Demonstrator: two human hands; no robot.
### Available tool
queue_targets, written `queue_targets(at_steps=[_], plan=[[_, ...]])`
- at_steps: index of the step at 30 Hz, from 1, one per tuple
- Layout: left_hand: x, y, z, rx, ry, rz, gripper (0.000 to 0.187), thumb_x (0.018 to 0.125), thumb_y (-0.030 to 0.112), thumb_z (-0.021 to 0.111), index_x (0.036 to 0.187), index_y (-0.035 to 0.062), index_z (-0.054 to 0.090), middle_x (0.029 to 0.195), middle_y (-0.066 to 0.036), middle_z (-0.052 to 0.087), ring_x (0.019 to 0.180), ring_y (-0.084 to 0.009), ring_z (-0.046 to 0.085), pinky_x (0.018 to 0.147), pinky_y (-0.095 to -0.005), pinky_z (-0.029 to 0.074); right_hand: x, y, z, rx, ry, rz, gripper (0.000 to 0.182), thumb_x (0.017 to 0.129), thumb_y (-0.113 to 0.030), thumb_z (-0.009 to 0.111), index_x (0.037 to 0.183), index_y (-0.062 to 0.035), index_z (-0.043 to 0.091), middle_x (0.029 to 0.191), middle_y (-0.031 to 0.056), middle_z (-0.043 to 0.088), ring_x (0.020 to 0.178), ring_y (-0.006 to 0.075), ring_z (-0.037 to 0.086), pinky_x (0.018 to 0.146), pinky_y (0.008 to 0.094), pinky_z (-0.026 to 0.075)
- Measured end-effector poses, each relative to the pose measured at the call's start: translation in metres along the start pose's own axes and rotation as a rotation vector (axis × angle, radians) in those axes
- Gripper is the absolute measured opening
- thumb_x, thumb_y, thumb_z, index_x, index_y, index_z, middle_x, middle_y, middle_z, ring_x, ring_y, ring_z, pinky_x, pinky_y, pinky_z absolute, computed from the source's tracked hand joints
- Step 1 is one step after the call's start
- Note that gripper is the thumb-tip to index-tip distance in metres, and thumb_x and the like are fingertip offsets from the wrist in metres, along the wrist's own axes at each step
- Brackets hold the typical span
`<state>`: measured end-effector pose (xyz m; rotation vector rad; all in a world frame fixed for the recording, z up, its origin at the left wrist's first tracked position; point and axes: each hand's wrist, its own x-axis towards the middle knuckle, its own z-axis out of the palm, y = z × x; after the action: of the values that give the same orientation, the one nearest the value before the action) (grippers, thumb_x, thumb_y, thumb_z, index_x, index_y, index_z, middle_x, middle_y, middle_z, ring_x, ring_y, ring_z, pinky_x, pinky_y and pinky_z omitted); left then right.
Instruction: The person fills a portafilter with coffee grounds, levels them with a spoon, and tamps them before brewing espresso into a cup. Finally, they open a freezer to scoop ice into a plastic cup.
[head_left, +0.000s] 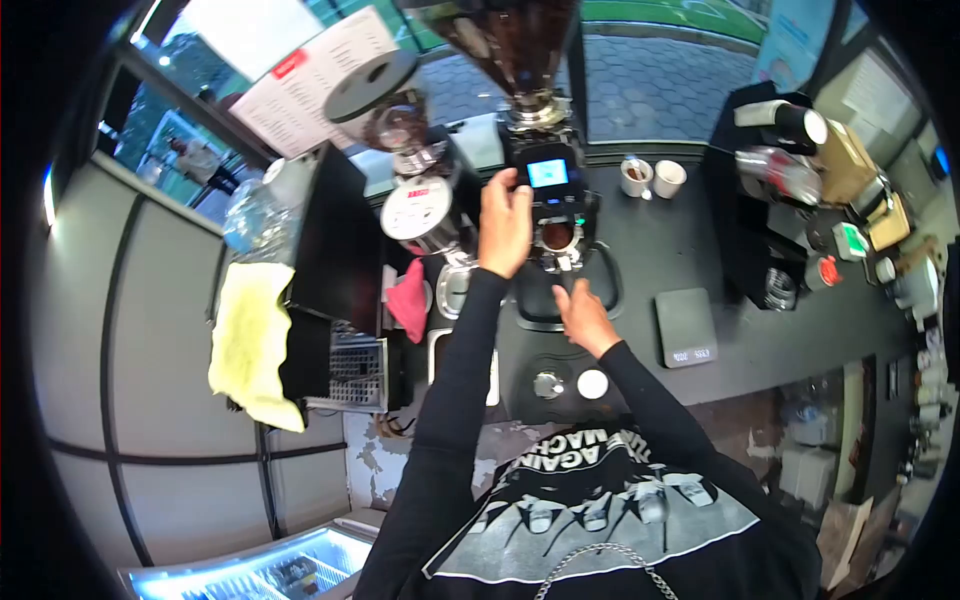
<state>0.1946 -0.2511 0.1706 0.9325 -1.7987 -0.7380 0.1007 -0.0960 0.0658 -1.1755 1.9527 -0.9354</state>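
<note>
Portafilter point(558, 237) sat upper centre under the grinder point(547, 172), above the right hand point(588, 318), which reached upward; its closure on the handle could not be told. Left hand point(505, 228), open, fingers raised, was beside the display.

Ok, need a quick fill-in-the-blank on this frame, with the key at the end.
The left hand is raised beside the lit blue ____ of the black coffee grinder. Of the two small white cups on the dark countertop, the ____ one has dark brown contents. The flat grey ____ with lit digits lies to the right of the right hand. A pale yellow ____ hangs at the far left, over a black box.

Missing words: screen; left; scale; cloth.
</note>
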Motion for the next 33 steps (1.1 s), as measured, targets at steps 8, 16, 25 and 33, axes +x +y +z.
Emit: queue_targets(at_steps=[8, 16, 25, 33], plan=[[0.002, 0.000, -0.002, -0.127, -0.071, -0.130, 0.041, 0.103, 0.023, 0.052, 0.135, -0.0026, 0.053, 0.134, -0.022, 0.057, 0.125, -0.0345, 0.056, 0.108, -0.0404, 0.043, -0.016, -0.042, -0.034, 0.115, -0.170, 0.104, 0.051, 0.107, -0.039, 0.052, 0.102, 0.0102, 0.044, 0.086, 0.0383, 0.066, 0.086, 0.0558, 0.065, 0.075, 0.0571, 0.054], [0.002, 0.003, -0.002, -0.067, -0.076, -0.120, 0.045, 0.103, 0.025, 0.054, 0.138, -0.0026, 0.050, 0.136, -0.023, 0.054, 0.122, -0.0350, 0.058, 0.106, -0.0412, 0.044, -0.001, 0.007, 0.000, -0.003, -0.019, -0.091, 0.050, 0.107, -0.039, 0.051, 0.103, 0.0100, 0.044, 0.086, 0.0401, 0.065, 0.088, 0.0574, 0.065, 0.079, 0.0593, 0.052], [0.000, 0.005, -0.001, -0.082, -0.071, -0.127, 0.045, 0.103, 0.024, 0.055, 0.140, -0.0016, 0.050, 0.136, -0.021, 0.054, 0.115, -0.0317, 0.062, 0.102, -0.0405, 0.048, -0.001, 0.002, -0.003, 0.006, -0.033, -0.080, 0.051, 0.107, -0.040, 0.051, 0.105, 0.0104, 0.043, 0.089, 0.0410, 0.065, 0.092, 0.0581, 0.064, 0.082, 0.0598, 0.051], [-0.001, 0.002, 0.001, -0.102, -0.059, -0.124, 0.045, 0.103, 0.022, 0.055, 0.141, -0.0016, 0.049, 0.137, -0.021, 0.054, 0.115, -0.0305, 0.063, 0.101, -0.0395, 0.048, 0.000, 0.004, -0.002, 0.000, -0.016, -0.106, 0.051, 0.107, -0.040, 0.050, 0.104, 0.0101, 0.044, 0.087, 0.0398, 0.065, 0.089, 0.0575, 0.065, 0.081, 0.0599, 0.052]])
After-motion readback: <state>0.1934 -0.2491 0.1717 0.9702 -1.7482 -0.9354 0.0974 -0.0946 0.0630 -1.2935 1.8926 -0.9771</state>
